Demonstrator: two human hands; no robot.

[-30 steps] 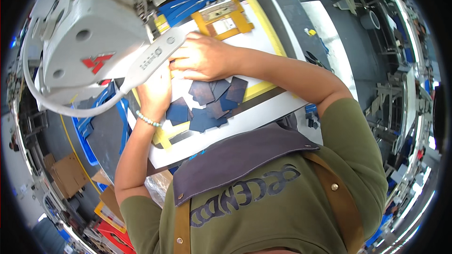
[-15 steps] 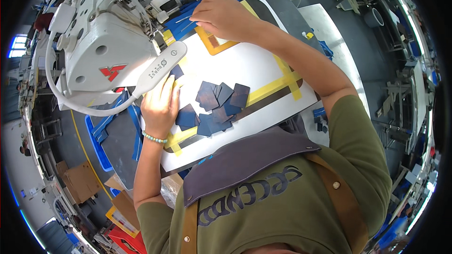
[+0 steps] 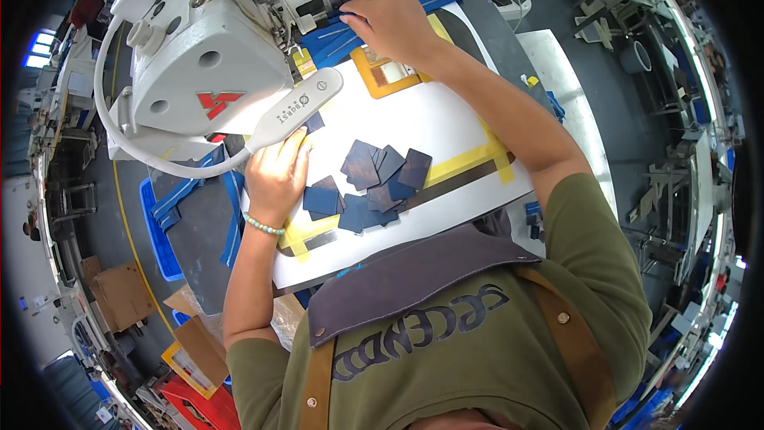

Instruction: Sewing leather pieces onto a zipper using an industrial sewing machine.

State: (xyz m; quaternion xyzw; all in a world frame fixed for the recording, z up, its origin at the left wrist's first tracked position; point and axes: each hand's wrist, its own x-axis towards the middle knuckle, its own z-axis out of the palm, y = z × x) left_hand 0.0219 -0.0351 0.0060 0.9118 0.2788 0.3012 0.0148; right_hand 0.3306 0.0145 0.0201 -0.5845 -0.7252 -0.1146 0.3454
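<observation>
Right hand reaches to the far side of the table, palm down over a bundle of blue strips, thumb and forefinger tips near each other; whether they grip a strip cannot be told. Just below it on the near side lies a yellow frame, partly covered by the hand. Left hand lies palm down, fingers stretched out and close together, at the left of a white board; its fingertips are at a small dark blue piece, though contact is unclear. Between the hands, nearer the body, a loose pile of dark blue squares overlaps on the board, beside yellow tape. To the far left stands a white sewing machine, with a pale lamp slanting beyond the left hand.
</observation>
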